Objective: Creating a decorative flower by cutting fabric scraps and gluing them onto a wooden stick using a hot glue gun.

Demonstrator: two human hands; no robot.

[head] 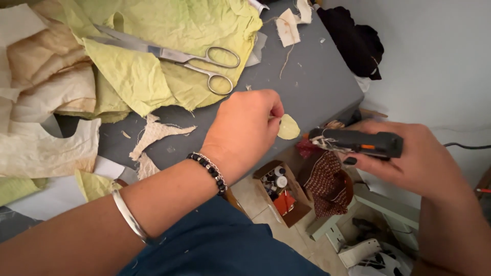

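Observation:
My left hand [245,128] pinches a small pale yellow-green paper petal [288,127] between thumb and fingers, just past the grey table's [312,82] front right corner. A beaded bracelet and a silver bangle sit on that arm. My right hand [409,156] grips a black glue gun [358,143] with an orange trigger, its nozzle pointing left toward the petal, a short gap away. Metal scissors [189,59] lie shut on crumpled yellow-green paper [169,36] at the table's back.
Beige crumpled paper sheets [46,102] and small cut scraps [153,135] cover the table's left. A black cloth [355,41] lies past the far edge. Below on the floor stand a cardboard box of small bottles [279,191] and a patterned fabric bundle [327,179].

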